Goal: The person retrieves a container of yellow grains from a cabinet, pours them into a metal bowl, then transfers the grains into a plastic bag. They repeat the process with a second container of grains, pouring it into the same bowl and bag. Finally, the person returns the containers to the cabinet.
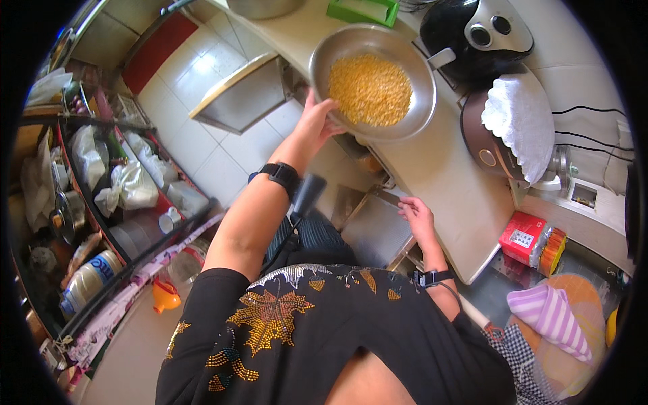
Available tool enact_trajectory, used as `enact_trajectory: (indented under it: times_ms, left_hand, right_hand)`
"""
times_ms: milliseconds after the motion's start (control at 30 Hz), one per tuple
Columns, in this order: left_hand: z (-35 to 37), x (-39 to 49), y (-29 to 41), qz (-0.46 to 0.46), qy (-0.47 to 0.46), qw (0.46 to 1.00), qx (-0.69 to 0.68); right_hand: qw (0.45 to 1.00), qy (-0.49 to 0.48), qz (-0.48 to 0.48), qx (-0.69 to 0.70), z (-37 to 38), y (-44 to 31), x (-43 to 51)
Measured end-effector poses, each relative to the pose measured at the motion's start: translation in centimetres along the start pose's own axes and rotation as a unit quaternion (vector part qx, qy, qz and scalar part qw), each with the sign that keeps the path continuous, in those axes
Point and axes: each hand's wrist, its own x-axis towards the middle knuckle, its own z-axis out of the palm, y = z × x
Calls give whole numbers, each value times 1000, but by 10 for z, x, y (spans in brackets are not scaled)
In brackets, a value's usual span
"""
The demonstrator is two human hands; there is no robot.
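Observation:
My left hand (pixel 320 119) grips the near left rim of a wide stainless steel bowl (pixel 424 109), with the thumb on top and fingers beneath. Yellow grains that look like corn kernels (pixel 372 88) cover its bottom. The bowl is over the left edge of the cream countertop (pixel 430 192); whether it rests there or is raised, I cannot tell. My right hand (pixel 417 215) is lower, by the counter's edge, its fingers loosely bent with nothing seen in them. Close to those fingertips is an open cabinet door (pixel 377 228); contact is unclear.
Another cabinet door (pixel 248 96) juts out over the tiled floor. Behind the bowl stand a black air fryer (pixel 476 40) and a brown cooker (pixel 486 136) under a white cloth (pixel 521 126). Bagged goods (pixel 136 185) fill shelves at left. A red package (pixel 524 238) lies at right.

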Motion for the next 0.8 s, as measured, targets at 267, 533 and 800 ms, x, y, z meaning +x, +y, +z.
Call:
enact_trajectory:
  times_ms: [267,533,800]
  left_hand:
    - [-97,-77,-24,18,63,994,-85]
    - [-248,-171,-92,-47,256,947,-186]
    - [-301,-192,-170,-108,284,926,-225]
  right_hand:
    - [982,-122,16,-140,53,29,2]
    - [964,-137,46,-222,113,60,40]
    - [987,-89,131,38,191,56,101]
